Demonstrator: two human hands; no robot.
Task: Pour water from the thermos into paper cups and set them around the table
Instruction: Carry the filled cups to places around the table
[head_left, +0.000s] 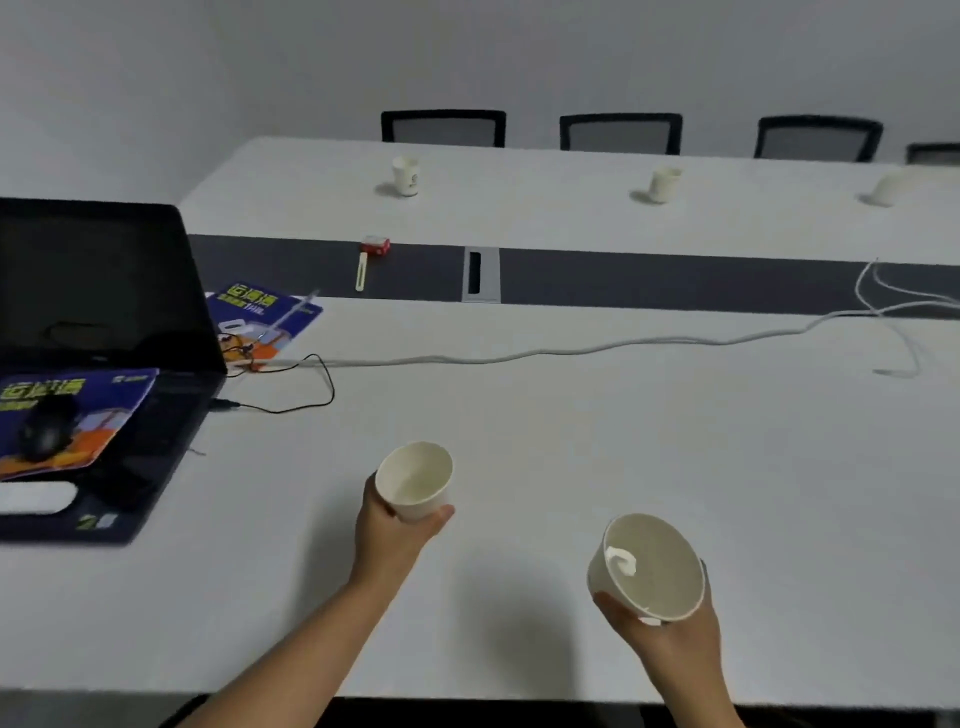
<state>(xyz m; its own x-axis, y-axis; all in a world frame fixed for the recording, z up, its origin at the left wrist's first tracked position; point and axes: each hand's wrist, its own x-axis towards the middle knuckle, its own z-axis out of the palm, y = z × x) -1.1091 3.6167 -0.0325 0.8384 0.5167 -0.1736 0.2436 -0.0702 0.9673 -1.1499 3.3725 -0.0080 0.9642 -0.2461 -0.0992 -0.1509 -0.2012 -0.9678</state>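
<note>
My left hand grips a white paper cup from below, held above the near side of the white table. My right hand grips a second paper cup, closer to me and to the right, with liquid showing inside. Three more paper cups stand along the table's far side: one at the left, one in the middle, and a blurred one at the right. No thermos is in view.
A black laptop with a mouse on a blue pad sits at the left. A white cable and a thin black wire cross the table. Black chairs line the far edge. A small red box lies on the dark centre strip.
</note>
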